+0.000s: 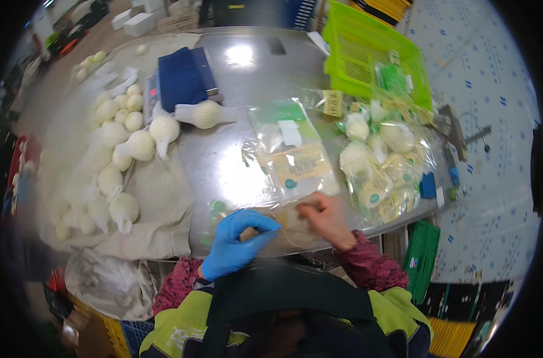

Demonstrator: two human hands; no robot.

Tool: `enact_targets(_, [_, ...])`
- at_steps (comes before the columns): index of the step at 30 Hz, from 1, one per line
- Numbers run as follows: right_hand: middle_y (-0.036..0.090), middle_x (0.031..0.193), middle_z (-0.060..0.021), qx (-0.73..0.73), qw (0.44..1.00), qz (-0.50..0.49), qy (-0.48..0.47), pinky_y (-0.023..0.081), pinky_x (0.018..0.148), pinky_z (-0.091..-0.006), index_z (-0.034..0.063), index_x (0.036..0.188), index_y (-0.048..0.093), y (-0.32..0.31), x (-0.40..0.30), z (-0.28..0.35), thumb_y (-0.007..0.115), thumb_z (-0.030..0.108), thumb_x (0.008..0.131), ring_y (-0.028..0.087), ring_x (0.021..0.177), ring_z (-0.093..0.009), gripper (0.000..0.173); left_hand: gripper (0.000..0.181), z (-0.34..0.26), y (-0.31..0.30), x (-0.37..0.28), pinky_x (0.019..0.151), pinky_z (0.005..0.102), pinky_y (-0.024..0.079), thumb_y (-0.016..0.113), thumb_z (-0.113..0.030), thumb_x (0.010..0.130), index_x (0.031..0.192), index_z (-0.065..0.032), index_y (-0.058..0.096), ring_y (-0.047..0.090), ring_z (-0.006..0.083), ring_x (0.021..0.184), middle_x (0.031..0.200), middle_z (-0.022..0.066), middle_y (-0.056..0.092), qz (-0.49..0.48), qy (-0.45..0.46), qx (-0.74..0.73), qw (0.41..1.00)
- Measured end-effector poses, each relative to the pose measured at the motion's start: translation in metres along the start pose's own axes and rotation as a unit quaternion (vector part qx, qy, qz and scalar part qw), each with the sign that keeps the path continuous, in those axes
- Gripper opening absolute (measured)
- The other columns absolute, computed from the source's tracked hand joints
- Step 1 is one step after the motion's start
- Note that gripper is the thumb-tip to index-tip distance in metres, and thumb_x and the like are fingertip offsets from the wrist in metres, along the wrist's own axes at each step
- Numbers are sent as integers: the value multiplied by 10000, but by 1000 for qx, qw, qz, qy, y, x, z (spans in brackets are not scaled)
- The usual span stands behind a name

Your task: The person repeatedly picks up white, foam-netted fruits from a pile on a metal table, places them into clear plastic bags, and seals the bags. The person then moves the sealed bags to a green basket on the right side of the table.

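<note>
My left hand (241, 244), in a blue glove, pinches thumb and forefinger together at the opening edge of a clear plastic bag (291, 221) near the table's front edge. My bare right hand (327, 219) has its fingers closed on the same bag's right side. Just beyond lie flat printed plastic bags (294, 152) with green and tan panels. To the left, peeled onions (134, 121), several in white foam net sleeves, rest on a cloth. One netted onion (204, 114) lies beside a scale (151, 91) with a dark blue cloth over it. Bagged netted onions (379, 165) are heaped on the right.
A lime green plastic crate (370, 44) stands at the back right of the metal table (204, 170). A tape dispenser or similar metal tool (457, 132) sits at the right edge. Below the table are a plastic-lined container (110, 286) at left and a green crate (421, 259) at right.
</note>
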State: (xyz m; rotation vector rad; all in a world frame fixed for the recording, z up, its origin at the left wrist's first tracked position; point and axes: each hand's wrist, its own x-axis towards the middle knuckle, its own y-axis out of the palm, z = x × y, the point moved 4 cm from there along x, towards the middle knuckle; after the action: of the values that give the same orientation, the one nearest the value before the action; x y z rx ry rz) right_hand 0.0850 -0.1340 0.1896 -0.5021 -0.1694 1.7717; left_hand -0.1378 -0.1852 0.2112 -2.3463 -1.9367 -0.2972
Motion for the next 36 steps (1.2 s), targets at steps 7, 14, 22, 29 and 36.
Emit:
enact_targets(7, [648, 785, -18, -55, 914, -299, -267, 458, 618, -220, 8, 960, 650, -150, -32, 54, 631, 96, 910, 577, 687, -63, 103, 243, 5, 6, 29, 821, 285, 494, 721, 34, 786, 1011, -44, 674, 636, 164, 902, 986, 69, 681, -93, 83, 87, 988])
enact_targets(14, [683, 854, -28, -47, 818, -550, -163, 414, 539, -217, 8, 1130, 659, -273, -64, 33, 622, 151, 951, 534, 665, -58, 232, 521, 168, -99, 107, 833, 286, 492, 717, -68, 830, 1325, -94, 555, 579, 145, 970, 1157, 59, 608, -332, -68, 8, 941])
enact_targets(22, [657, 1088, -118, 136, 644, -708, -255, 564, 810, -304, -53, 1169, 601, -244, -140, -4, 669, 89, 896, 650, 923, -193, 315, 1030, 223, -171, 223, 878, 407, 533, 882, -323, 670, 1473, -73, 288, 587, 262, 1082, 1340, 184, 485, -549, -166, 42, 818])
enact_targets(29, [665, 965, -113, 101, 923, -352, -114, 539, 787, -299, -20, 1197, 537, -77, -75, -35, 626, 11, 901, 657, 913, -188, 311, 781, 277, -240, 238, 743, 444, 581, 899, -276, 638, 1276, -77, 495, 660, 321, 948, 1172, 165, 606, -517, 48, -51, 853])
enact_targets(36, [632, 1168, -146, -19, 972, -172, -159, 501, 862, -291, -19, 1315, 493, 3, -15, -42, 559, -11, 941, 636, 1017, -179, 380, 508, 149, -151, 140, 971, 393, 486, 630, -229, 910, 1348, -18, 482, 589, 244, 1120, 1253, 93, 591, -185, -115, -409, 886])
